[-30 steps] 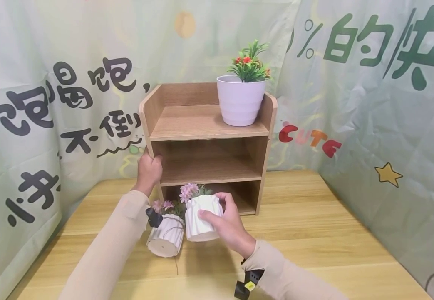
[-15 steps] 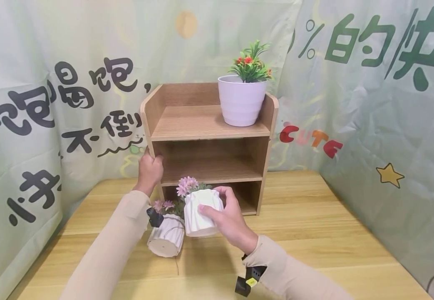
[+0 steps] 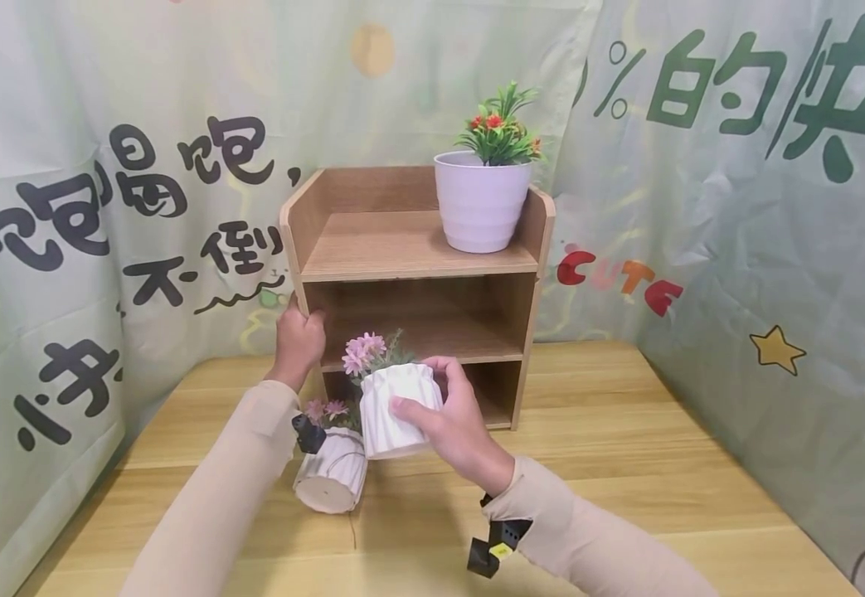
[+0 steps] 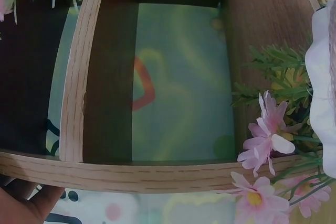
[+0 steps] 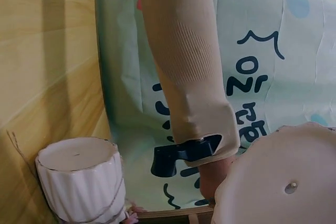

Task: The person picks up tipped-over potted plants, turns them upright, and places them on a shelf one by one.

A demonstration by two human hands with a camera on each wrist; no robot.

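Observation:
My right hand [image 3: 465,423] grips a white fluted flower pot [image 3: 395,414] with pink flowers [image 3: 363,352], thumb on its near side. The pot is held above the table, tilted, in front of the shelf's lower compartments; the right wrist view shows its round base [image 5: 294,187] with a small hole. My left hand [image 3: 300,344] grips the left side panel of the wooden shelf [image 3: 417,270], its fingers partly hidden behind the panel. A second white pot [image 3: 330,473], tied with twine, lies tipped on the table, base toward me, its pink flowers toward the shelf.
A lilac pot [image 3: 481,203] with a red-flowered plant stands at the right of the shelf's top board. The wooden table [image 3: 626,464] is hemmed by printed cloth [image 3: 760,249] at the back and sides. A black wrist camera [image 3: 308,433] sits near the tipped pot.
My right hand has raised the held pot and moved it slightly left, so its flowers now overlap the middle compartment. The left hand and the tipped pot stay in place.

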